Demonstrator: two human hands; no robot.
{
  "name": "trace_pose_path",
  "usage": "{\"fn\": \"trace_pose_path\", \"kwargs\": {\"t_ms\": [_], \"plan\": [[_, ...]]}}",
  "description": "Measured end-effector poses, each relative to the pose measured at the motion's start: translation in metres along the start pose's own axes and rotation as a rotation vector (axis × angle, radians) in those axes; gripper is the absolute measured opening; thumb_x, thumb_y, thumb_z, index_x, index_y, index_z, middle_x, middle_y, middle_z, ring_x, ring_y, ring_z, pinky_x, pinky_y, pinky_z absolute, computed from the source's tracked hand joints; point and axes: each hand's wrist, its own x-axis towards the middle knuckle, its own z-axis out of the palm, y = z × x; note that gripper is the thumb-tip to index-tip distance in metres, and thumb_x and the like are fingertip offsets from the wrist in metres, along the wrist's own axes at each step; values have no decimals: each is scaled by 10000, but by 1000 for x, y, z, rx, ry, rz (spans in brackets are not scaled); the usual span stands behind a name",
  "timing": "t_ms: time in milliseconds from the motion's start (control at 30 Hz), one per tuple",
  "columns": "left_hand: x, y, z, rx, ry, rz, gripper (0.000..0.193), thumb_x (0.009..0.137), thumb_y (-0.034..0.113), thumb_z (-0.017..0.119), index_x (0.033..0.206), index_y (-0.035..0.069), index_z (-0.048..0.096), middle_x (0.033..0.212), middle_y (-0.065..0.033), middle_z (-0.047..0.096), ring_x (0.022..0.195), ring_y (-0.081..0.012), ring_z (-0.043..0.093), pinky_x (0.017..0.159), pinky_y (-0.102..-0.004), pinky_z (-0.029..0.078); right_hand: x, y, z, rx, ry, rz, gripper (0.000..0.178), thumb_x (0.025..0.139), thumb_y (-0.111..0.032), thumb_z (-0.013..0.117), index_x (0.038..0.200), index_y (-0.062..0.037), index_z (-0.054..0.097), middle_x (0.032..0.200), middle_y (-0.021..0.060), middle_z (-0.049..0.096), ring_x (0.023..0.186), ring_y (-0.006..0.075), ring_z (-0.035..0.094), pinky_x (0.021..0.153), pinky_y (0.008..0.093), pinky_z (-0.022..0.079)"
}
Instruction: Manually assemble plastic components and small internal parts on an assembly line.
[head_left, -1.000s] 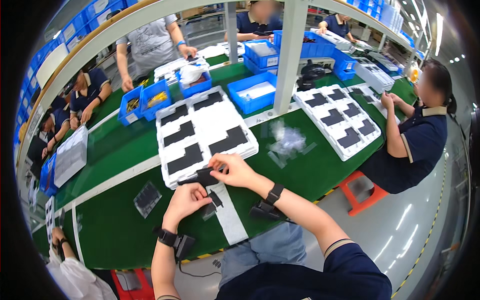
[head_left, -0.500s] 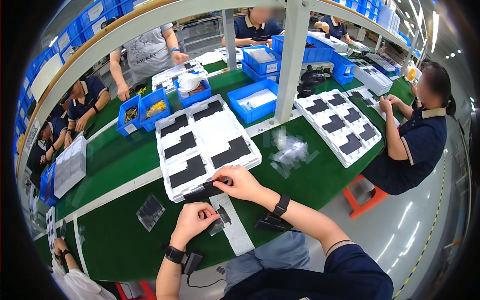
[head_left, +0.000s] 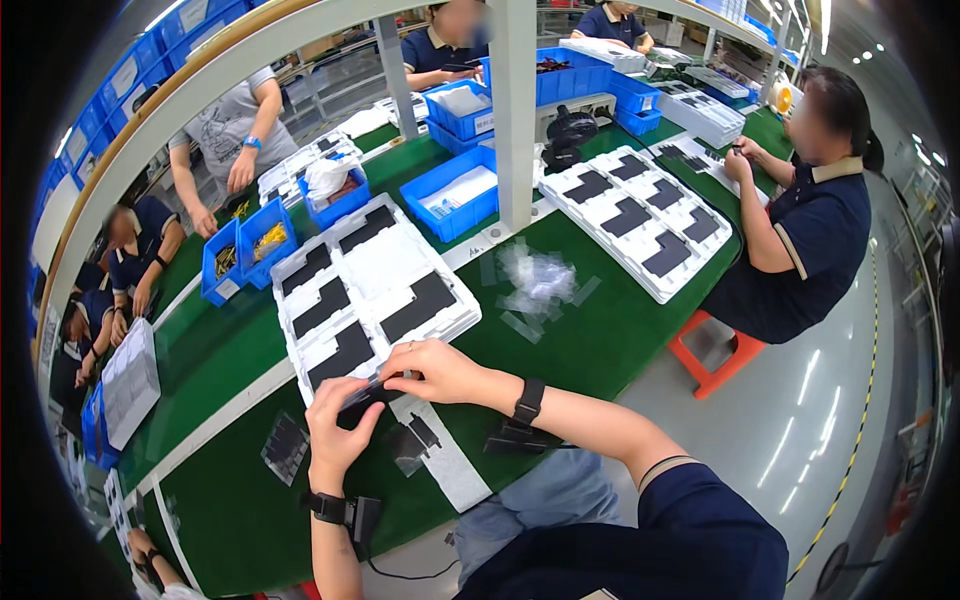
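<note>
My left hand (head_left: 336, 425) and my right hand (head_left: 438, 373) meet at the near edge of a white moulded tray. Between them is a thin, dark flat piece (head_left: 362, 397), held at its left side by my left fingers and thumb and pinched at its right end by my right. Fingers hide much of it. The tray (head_left: 372, 268) carries several black L-shaped flat parts (head_left: 418, 308) in its recesses. Just below my hands lies a whitish strip (head_left: 458, 478) with small black cut pieces (head_left: 420, 432) on a clear film at its upper end.
Left of my hands lies a clear sheet with dark pieces (head_left: 285, 448). Crumpled clear film scraps (head_left: 538, 280) are on the green table (head_left: 590, 345). Blue bins (head_left: 450, 205), a white post (head_left: 515, 120) and another loaded tray (head_left: 655, 275) stand beyond. Co-workers sit and stand around the table.
My left hand has moved up from the small black pieces on the strip to the dark flat piece at my right hand. The view has shifted, so the table contents appear further left.
</note>
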Motion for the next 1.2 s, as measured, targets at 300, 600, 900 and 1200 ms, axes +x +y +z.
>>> {"fn": "trace_pose_path", "kwargs": {"t_ms": [300, 600, 900, 1200], "plan": [[-6, -6, 14, -43, 29, -90, 160, 701, -69, 634, 846, -9, 605, 762, -99, 597, 661, -182, 592, 609, -254, 469, 0, 3, 1, -64, 81, 32, 156, 730, -123, 683, 796, -24, 582, 724, 56, 592, 627, 160, 596, 516, 264, 471], [-12, -7, 13, -77, 31, -154, 154, 695, -63, 637, 839, -21, 600, 732, -77, 585, 618, -132, 559, 585, -231, 438, 1, -3, 2, -21, 66, 89, 148, 721, -112, 674, 779, -39, 558, 754, 60, 561, 602, 158, 574, 516, 271, 454], [-12, -8, 14, -88, 55, -175, 142, 703, -31, 649, 838, -10, 612, 708, -64, 580, 619, -123, 550, 559, -223, 419, -1, -5, 4, -37, 76, 61, 133, 729, -71, 669, 795, -36, 559, 816, 44, 531, 585, 112, 558, 478, 225, 448], [-14, -14, 18, -56, 107, -219, 164, 707, -21, 654, 864, 1, 611, 694, -52, 563, 613, -112, 539, 555, -220, 420, 1, -8, 4, 23, 43, 42, 109, 739, -37, 658, 773, -34, 554, 835, 38, 497, 574, 103, 521, 477, 229, 422]]}}
